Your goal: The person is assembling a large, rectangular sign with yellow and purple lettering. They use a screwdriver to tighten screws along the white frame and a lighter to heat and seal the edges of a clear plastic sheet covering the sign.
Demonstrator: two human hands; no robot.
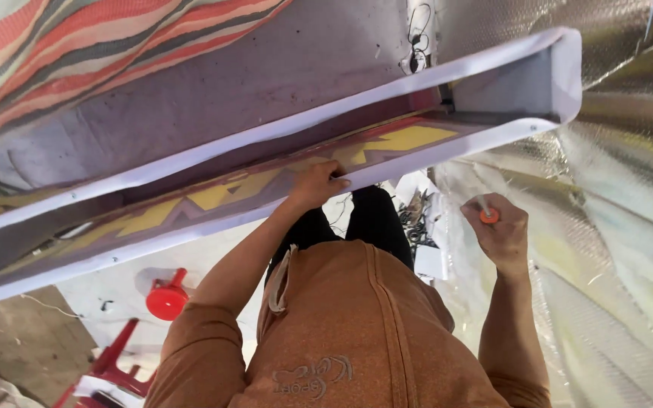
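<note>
A long box-shaped frame wrapped in white banner sheet [493, 64] runs across the view, its inner face printed in yellow and red [213, 196]. My left hand [317, 185] grips the frame's lower white edge, fingers curled over it. My right hand [499, 227] is off to the right, apart from the frame, closed around a small tool with an orange handle [489, 216]. The tool's tip is hidden in my fist. My orange shirt and dark trousers fill the lower middle.
Crinkled silver foil sheeting [621, 227] covers the right side. A striped fabric [77, 53] hangs at top left. A red round plastic piece [166, 298] and a red stool [115, 363] sit at lower left. Tangled wires [417, 219] lie near my legs.
</note>
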